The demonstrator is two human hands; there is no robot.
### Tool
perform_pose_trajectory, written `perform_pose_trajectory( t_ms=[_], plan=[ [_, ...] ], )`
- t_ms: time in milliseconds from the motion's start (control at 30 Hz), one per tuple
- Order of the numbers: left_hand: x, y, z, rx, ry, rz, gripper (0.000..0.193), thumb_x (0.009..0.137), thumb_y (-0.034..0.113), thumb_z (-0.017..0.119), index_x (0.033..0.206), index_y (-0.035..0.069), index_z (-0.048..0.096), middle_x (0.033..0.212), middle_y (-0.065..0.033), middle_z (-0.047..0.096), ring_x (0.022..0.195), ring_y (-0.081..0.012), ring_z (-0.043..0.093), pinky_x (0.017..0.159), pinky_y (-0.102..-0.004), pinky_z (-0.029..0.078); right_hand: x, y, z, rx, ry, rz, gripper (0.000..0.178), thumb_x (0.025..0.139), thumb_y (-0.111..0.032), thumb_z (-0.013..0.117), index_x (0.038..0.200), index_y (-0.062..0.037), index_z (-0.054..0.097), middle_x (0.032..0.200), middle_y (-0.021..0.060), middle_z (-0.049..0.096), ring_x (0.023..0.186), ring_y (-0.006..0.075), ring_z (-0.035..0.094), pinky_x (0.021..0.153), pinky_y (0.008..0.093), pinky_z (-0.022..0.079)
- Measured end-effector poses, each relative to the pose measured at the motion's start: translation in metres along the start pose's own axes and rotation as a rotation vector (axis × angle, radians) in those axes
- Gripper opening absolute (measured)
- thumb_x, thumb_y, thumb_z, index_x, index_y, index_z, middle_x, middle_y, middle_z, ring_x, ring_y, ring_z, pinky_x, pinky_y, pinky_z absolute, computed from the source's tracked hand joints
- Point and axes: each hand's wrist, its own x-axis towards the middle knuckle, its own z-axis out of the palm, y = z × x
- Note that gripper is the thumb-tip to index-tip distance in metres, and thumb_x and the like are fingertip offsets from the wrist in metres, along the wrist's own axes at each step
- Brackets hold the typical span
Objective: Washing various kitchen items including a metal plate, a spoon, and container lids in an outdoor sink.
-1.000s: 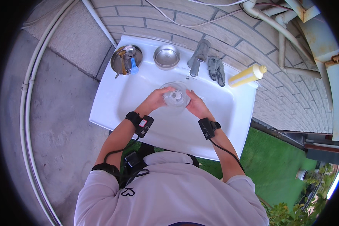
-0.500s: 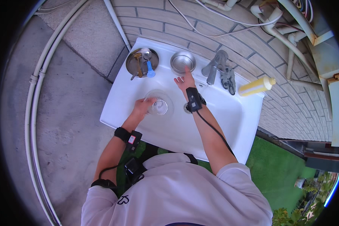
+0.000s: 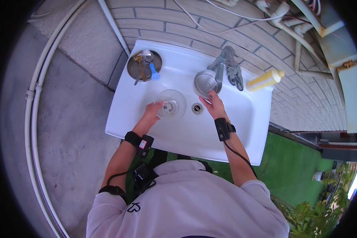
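My left hand (image 3: pixel 151 112) is closed on the rim of a clear glass bowl (image 3: pixel 176 99), which it holds over the left part of the white sink (image 3: pixel 236 119). My right hand (image 3: pixel 214 104) grips the near rim of a round metal bowl (image 3: pixel 204 81) between thumb and fingers. That bowl is under the spout of the grey faucet (image 3: pixel 221 65). Just below and left of the metal bowl shows the drain (image 3: pixel 197 108). On the back left ledge a round metal dish (image 3: pixel 135 72) holds a blue-handled utensil (image 3: pixel 155 73) and a few spoons.
A grey cloth or glove (image 3: pixel 235 75) lies beside the faucet on the back ledge. A yellow bottle (image 3: pixel 265 80) lies tilted at the right back corner. Behind the sink stands a tiled wall (image 3: pixel 186 29); green turf (image 3: pixel 281 170) covers the floor on the right.
My right hand has taken hold of the metal bowl and moved it from the back ledge, rightward and nearer, to under the faucet. The left hand stays with the glass bowl.
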Motion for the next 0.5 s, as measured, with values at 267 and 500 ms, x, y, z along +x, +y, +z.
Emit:
perform_pose_trajectory(
  t_ms=[267,500],
  plan=[
    [-0.010,0.002,0.037,0.007,0.047,-0.057,0.021,0.077,0.014,0.059,0.096,0.007,0.056,0.090,-0.0051,0.056,0.081,-0.0214,0.057,0.060,-0.0419,0.047,-0.042,-0.044,0.000,0.124,0.168,0.426,0.040,0.079,-0.019,0.055,0.101,0.0130,0.044,0.097,0.0185,0.051,0.089,0.0273,0.055,0.072,0.0351,0.054],
    [-0.018,-0.001,0.036,0.107,0.084,-0.071,0.023,0.082,0.017,0.051,0.104,0.012,0.054,0.099,-0.0037,0.054,0.091,-0.0238,0.054,0.067,-0.0463,0.043,-0.026,-0.026,-0.010,0.190,0.261,0.282,0.042,0.072,-0.012,0.064,0.099,0.0106,0.042,0.100,0.0176,0.049,0.088,0.0269,0.054,0.071,0.0381,0.054]
  ],
)
